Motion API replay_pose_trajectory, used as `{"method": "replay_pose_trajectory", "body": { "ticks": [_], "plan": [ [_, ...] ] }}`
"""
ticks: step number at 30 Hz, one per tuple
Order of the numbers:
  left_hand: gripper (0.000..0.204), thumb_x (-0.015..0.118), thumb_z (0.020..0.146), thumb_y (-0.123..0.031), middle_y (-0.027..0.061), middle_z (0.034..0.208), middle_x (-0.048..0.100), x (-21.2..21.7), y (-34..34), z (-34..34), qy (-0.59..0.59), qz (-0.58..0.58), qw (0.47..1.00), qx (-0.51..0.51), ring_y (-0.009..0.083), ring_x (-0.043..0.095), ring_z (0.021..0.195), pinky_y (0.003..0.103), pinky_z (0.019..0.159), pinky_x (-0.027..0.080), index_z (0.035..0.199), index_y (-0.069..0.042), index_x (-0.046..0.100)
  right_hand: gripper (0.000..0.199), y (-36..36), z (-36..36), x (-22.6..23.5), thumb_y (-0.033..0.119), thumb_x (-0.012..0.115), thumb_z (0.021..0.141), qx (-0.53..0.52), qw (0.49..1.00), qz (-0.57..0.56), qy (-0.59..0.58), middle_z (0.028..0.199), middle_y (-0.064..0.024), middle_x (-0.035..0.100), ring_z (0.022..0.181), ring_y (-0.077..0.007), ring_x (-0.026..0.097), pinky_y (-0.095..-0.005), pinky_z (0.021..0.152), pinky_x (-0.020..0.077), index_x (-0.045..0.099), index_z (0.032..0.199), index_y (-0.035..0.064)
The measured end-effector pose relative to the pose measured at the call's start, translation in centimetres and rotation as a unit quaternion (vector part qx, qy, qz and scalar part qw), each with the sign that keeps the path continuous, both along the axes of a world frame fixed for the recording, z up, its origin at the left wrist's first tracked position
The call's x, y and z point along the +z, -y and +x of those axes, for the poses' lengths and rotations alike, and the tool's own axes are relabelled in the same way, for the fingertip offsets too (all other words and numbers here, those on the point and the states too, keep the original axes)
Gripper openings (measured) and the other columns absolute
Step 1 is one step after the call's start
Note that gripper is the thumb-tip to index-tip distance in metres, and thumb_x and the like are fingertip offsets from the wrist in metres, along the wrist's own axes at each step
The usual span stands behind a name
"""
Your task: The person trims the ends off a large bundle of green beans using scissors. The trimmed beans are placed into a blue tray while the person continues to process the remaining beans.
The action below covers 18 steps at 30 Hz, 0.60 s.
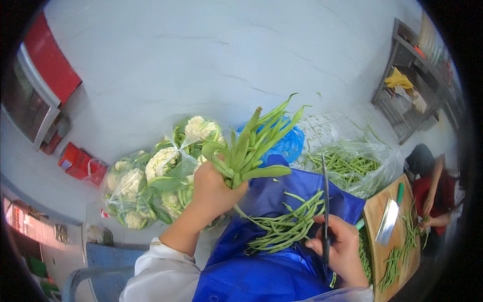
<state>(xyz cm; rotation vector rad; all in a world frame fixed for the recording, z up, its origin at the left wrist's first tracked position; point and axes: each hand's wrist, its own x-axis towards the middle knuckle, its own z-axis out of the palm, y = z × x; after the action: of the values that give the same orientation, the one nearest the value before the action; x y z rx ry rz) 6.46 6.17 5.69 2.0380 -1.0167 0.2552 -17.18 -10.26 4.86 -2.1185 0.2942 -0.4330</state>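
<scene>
My left hand (214, 189) is closed around a thick bunch of green beans (251, 146), raised over my lap with the long pods fanning up and to the right. In my right hand (342, 249) is a knife (325, 196), its dark blade seen nearly edge-on and pointing up; the fingers hide much of its lower part. Between the hands, a loose pile of green beans (287, 226) lies on the blue apron (251, 274) across my lap.
Bagged cauliflowers (163, 163) sit ahead on the left, beside a blue plastic bag (287, 143). A clear bag of beans (347, 163) stands right. A wooden board (375, 211) carries a cleaver (388, 221) and beans. Another person's hands (435, 214) are beyond it; a metal rack (407, 80) stands behind.
</scene>
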Motion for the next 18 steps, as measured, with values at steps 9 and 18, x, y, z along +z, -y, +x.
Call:
{"method": "replay_pose_trajectory", "body": {
  "ticks": [9,18],
  "plan": [
    [0.045,0.075,0.063,-0.011,0.0094,0.082,0.064,1.5,-0.6,1.9,0.28,0.097,0.954,0.046,0.0292,0.061,0.078,0.04,0.071,0.045,0.105,-0.006,0.059,0.068,-1.8,1.4,2.5,0.023,0.088,0.06,0.02,0.999,-0.033,0.0,0.082,-0.0073,0.056,0.071,-0.0222,0.055,-0.0333,0.066,0.0456,0.056,0.116,0.0019],
    [0.044,0.071,0.062,-0.007,0.0074,0.079,0.061,0.9,-0.1,1.4,0.33,0.112,0.937,-0.012,0.0261,0.059,0.074,0.038,0.069,0.043,0.104,-0.006,0.059,0.048,-0.4,2.7,2.9,0.027,0.081,0.071,0.006,0.993,-0.115,-0.013,0.083,-0.0138,0.063,0.071,-0.033,0.061,-0.0388,0.064,0.0494,0.06,0.107,0.0037]
  ]
}}
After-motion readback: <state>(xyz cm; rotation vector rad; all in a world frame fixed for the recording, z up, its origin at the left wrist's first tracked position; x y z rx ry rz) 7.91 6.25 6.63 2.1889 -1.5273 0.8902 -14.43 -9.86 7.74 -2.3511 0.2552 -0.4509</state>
